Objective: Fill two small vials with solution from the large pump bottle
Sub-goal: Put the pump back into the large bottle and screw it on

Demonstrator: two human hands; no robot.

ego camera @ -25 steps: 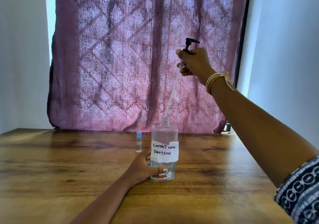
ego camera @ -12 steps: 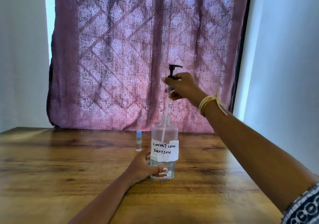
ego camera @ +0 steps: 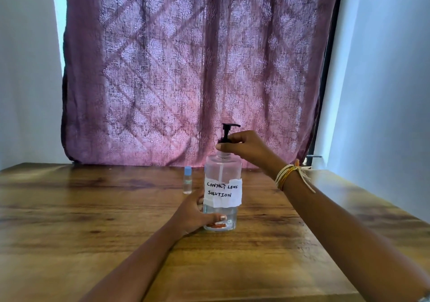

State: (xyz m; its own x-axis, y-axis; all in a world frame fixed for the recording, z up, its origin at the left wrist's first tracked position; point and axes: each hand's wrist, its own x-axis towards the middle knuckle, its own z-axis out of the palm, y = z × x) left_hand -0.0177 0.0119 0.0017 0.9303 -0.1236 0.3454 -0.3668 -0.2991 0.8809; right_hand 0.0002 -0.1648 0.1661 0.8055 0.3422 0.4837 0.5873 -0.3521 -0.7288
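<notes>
A large clear pump bottle (ego camera: 222, 171) with a white label reading "CONTACT LENS SOLUTION" stands upright on the wooden table (ego camera: 93, 220). My left hand (ego camera: 195, 213) wraps around its lower part from the left. At the bottle's neck my right hand (ego camera: 246, 147) grips the collar of the black pump head (ego camera: 228, 131), whose tube runs down inside the bottle. One small clear vial (ego camera: 187, 180) with a light blue cap stands just behind and to the left of the bottle. A second vial is not visible.
A purple patterned curtain (ego camera: 186, 69) hangs behind the table's far edge. White walls stand on both sides. The table's right edge (ego camera: 349, 278) runs diagonally under my right forearm, which wears thread bracelets at the wrist.
My right hand has lowered the pump head, feeding its long tube down into the bottle until the collar sits at the neck. My left hand has kept holding the bottle still.
</notes>
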